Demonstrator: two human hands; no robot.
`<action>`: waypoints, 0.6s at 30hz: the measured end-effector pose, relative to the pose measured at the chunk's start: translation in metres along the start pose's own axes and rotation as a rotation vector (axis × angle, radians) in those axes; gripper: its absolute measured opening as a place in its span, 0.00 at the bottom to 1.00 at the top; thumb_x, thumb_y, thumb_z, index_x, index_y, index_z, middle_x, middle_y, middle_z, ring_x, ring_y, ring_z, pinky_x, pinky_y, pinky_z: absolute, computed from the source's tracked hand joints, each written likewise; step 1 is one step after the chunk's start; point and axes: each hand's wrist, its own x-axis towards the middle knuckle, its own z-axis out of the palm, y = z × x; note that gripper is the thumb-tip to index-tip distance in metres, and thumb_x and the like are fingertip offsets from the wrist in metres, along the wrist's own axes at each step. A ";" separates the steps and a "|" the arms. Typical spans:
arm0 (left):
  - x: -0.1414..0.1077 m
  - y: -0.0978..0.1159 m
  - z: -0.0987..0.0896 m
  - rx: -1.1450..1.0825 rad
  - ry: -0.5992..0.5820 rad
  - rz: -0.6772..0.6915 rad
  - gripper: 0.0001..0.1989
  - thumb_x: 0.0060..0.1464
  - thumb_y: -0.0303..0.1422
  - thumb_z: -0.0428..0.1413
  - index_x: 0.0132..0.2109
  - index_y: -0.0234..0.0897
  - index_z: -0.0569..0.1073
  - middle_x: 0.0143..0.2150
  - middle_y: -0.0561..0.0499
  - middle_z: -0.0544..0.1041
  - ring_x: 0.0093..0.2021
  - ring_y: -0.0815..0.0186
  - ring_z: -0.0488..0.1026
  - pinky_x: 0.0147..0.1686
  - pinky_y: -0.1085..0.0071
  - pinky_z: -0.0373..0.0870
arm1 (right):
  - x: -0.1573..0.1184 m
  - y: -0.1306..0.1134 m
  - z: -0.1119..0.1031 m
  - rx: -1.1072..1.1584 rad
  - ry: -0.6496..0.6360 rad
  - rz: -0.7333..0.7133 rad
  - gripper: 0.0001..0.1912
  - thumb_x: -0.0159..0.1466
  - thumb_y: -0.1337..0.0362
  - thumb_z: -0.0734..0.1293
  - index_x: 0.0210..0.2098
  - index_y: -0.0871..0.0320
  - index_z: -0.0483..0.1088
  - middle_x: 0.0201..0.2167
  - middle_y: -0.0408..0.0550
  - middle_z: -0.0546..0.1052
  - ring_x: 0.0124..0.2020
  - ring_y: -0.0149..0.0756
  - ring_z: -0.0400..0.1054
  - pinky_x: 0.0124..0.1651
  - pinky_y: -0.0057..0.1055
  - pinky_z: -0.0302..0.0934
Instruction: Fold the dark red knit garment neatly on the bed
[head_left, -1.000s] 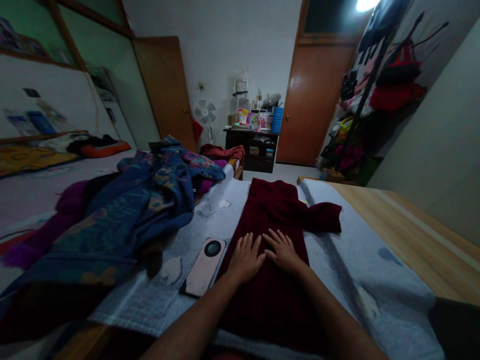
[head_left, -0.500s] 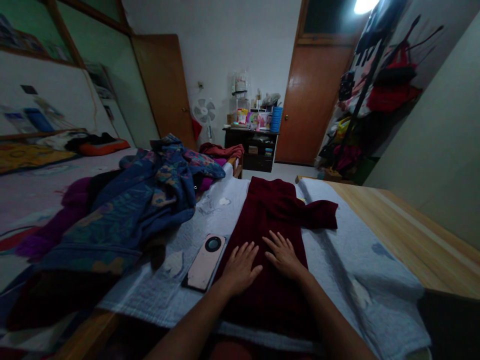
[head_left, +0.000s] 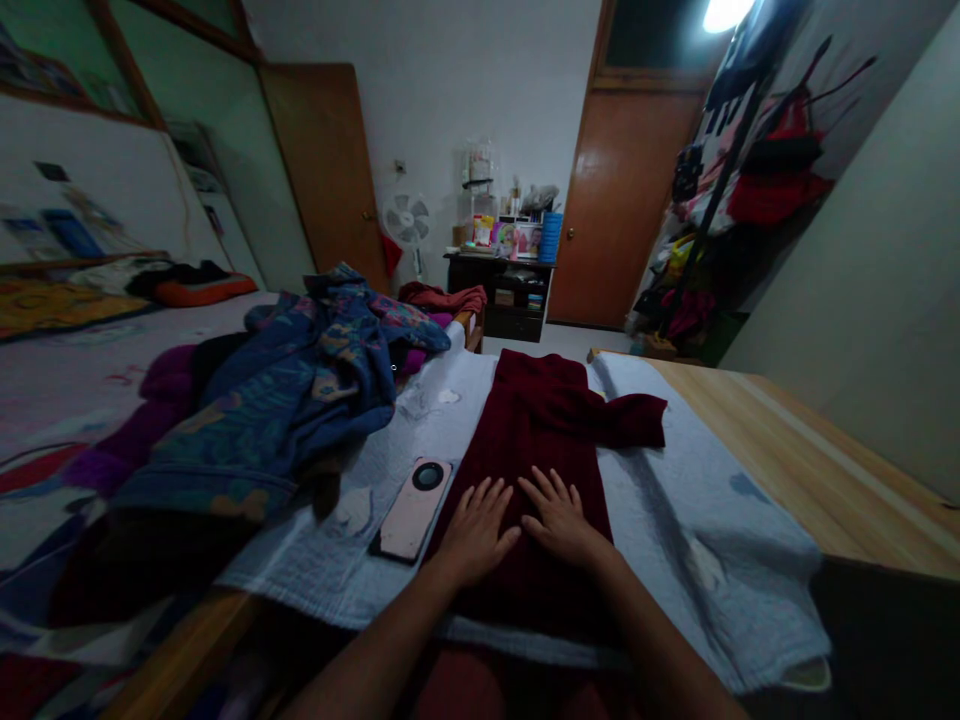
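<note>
A dark red knitted garment (head_left: 536, 430) lies spread on a light blue-grey cloth (head_left: 652, 530), its one visible sleeve stretched out to the right. My left hand (head_left: 476, 530) rests palm down on the lower left of the garment, fingers extended. Beside it, my right hand (head_left: 561, 518) also lies flat on the fabric with its fingers spread. Neither hand grips anything. Just left of the garment, a pale pink phone (head_left: 412, 510) with a round black camera ring lies on the cloth.
At left, a heap with a blue floral jacket (head_left: 300, 400) covers part of the bed (head_left: 67, 380). The wooden tabletop (head_left: 757, 420) extends right. Farther back stand a fan (head_left: 407, 222), a dark cabinet (head_left: 499, 320) and a closed door (head_left: 611, 200). Bags (head_left: 784, 185) hang at right.
Both hands stay flat on the red garment, the right one shifted slightly left toward the other. The whole view has moved a little.
</note>
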 end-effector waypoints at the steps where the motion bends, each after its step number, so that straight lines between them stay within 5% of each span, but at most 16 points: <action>1: 0.000 0.000 0.001 0.002 0.010 0.003 0.31 0.62 0.47 0.42 0.67 0.38 0.53 0.69 0.48 0.52 0.69 0.57 0.44 0.65 0.53 0.43 | -0.003 -0.002 0.001 -0.003 0.001 0.000 0.33 0.65 0.52 0.56 0.67 0.45 0.44 0.70 0.44 0.39 0.69 0.50 0.27 0.64 0.58 0.29; 12: 0.002 0.000 -0.012 -0.043 -0.005 -0.010 0.27 0.62 0.42 0.45 0.65 0.39 0.57 0.67 0.46 0.58 0.67 0.57 0.52 0.63 0.55 0.51 | -0.026 0.003 0.002 0.049 -0.002 -0.051 0.32 0.65 0.53 0.56 0.67 0.46 0.45 0.69 0.42 0.42 0.69 0.43 0.30 0.66 0.53 0.29; 18: 0.027 -0.007 -0.032 -0.129 0.007 0.003 0.17 0.61 0.36 0.46 0.54 0.39 0.69 0.54 0.46 0.73 0.54 0.61 0.68 0.54 0.63 0.63 | -0.032 0.016 -0.005 0.149 0.032 -0.112 0.30 0.60 0.62 0.62 0.62 0.47 0.58 0.68 0.43 0.50 0.69 0.41 0.38 0.67 0.47 0.35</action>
